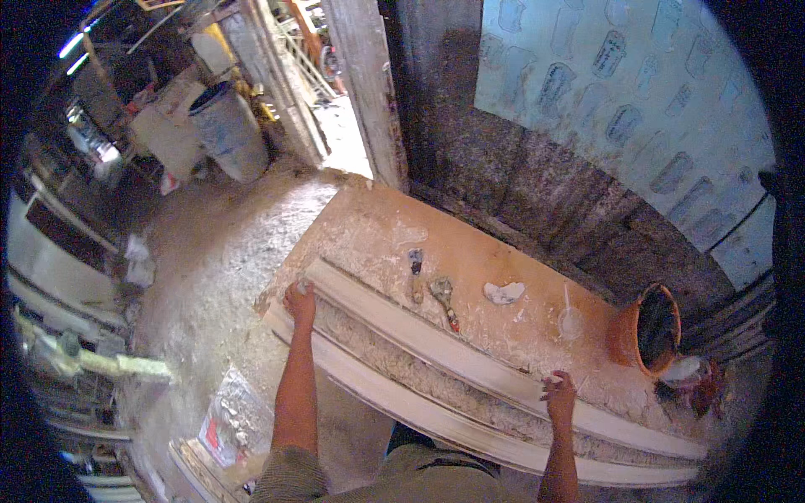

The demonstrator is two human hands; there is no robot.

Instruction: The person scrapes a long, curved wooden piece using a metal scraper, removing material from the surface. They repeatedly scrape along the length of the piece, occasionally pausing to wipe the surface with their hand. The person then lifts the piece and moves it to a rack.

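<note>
On the desk (537, 323), before the orange bucket (627, 335), lies a white moulding (419, 339); the left hand (299, 299) grips its end farthest from the bucket; the right hand (560, 391), closer, is half-curled, its hold unclear

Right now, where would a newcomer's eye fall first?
Two long pale strips slant across the middle, the left hand and right hand at the farther one. A bright opening glows past the table's far-left corner; an orange bucket stands at the right.
</note>
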